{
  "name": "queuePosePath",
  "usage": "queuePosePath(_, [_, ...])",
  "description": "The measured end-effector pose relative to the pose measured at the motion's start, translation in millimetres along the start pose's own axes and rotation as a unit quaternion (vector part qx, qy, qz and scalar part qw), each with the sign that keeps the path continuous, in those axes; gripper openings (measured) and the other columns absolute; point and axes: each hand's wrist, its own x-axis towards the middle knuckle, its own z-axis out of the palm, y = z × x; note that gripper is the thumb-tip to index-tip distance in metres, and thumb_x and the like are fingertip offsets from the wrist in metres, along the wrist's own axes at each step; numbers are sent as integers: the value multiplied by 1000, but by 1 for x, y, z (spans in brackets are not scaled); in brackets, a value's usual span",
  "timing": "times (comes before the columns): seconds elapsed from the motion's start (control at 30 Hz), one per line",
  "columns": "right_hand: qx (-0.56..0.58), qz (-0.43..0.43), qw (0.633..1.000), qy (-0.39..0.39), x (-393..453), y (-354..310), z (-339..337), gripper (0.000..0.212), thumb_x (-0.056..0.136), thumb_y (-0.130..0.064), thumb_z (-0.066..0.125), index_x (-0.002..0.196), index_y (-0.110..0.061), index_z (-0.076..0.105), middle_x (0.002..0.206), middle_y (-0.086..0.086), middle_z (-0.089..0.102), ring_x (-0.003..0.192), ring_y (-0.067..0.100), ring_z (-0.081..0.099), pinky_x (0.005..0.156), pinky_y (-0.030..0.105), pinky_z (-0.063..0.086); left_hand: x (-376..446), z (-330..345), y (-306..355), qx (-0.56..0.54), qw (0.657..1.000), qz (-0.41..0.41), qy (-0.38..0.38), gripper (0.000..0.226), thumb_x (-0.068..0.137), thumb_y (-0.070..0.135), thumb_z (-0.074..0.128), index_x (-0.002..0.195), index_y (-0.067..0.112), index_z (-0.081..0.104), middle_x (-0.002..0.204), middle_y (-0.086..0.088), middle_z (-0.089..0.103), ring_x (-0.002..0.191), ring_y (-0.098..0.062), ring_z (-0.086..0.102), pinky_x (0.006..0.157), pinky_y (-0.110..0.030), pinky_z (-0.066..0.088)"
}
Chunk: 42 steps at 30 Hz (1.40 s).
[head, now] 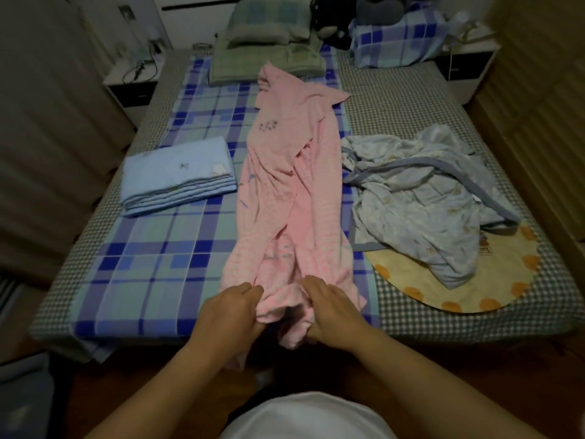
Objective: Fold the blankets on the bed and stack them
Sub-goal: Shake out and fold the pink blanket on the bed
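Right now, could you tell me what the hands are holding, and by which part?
Both the left hand and right hand grip the pink blanket by its bunched near end.

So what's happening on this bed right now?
A person is sorting blankets at the foot of the bed. Both the left hand and the right hand grip the near end of a long pink blanket, which lies stretched up the bed, not yet folded. A light blue blanket sits neatly folded on the left, and a pale blue-grey one lies crumpled on the right.
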Motion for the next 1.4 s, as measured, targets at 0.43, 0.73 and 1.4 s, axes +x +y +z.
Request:
queuePosePath(0.43, [61,193,957,206,30,-30,49,9,93,-38,60,98,-35,67,85,-9,63,86,19,59,76,32,46,-11,-42,-29,-36,990,-137,6,46,79,70,43,87,27,58,84,2,67,75,-24,65,59,-32,45])
queuePosePath(0.73, [12,-22,969,245,-11,25,-55,39,72,-8,78,110,-14,73,115,7,70,113,25,62,99,35,47,-12,-29,-61,65,989,-130,-13,23,80,40,72,84,28,53,76,5,63,63,-20,62,51,-29,43])
queuePosePath(1.4, [-182,388,898,-104,-60,96,24,44,60,-44,83,96,-21,73,127,18,55,118,44,46,97,64,35,-46,119,-96,-41,960,-71,-269,29,77,44,72,101,30,65,104,6,59,94,-23,64,65,-39,55])
